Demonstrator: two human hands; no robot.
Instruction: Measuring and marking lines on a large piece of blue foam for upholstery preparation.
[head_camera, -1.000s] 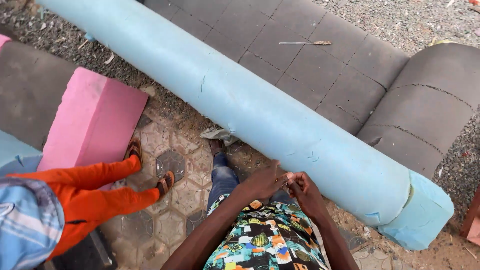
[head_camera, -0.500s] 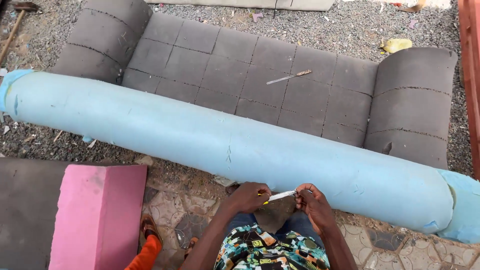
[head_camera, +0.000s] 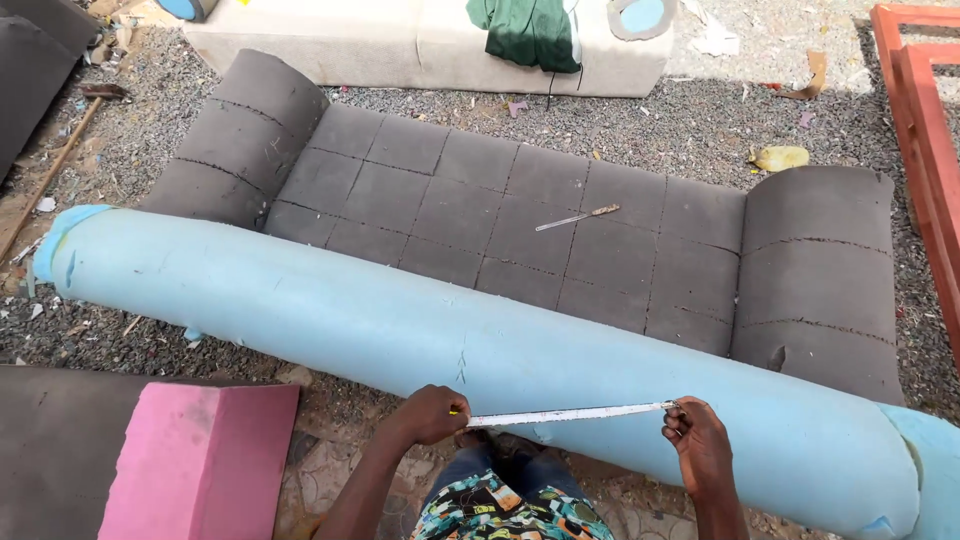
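Observation:
A long light-blue foam roll (head_camera: 330, 315) lies across the ground in front of me. My left hand (head_camera: 432, 414) grips the case end of a tape measure, and my right hand (head_camera: 698, 446) pinches its free end. The white tape blade (head_camera: 570, 414) is stretched between them, lying along the near side of the roll. Behind the roll sits a dark grey foam seat (head_camera: 480, 205) with rounded arms and scored squares. A knife (head_camera: 578, 217) rests on top of it.
A pink foam block (head_camera: 205, 462) stands at lower left beside a dark grey slab (head_camera: 55, 450). A red wooden frame (head_camera: 925, 130) lines the right edge. A pale cushion block with green cloth (head_camera: 530, 30) lies at the back. Gravel surrounds everything.
My hands have moved apart, pulling the tape out along the blue roll. The view has tipped upward, showing more of the grey seat and the ground behind it.

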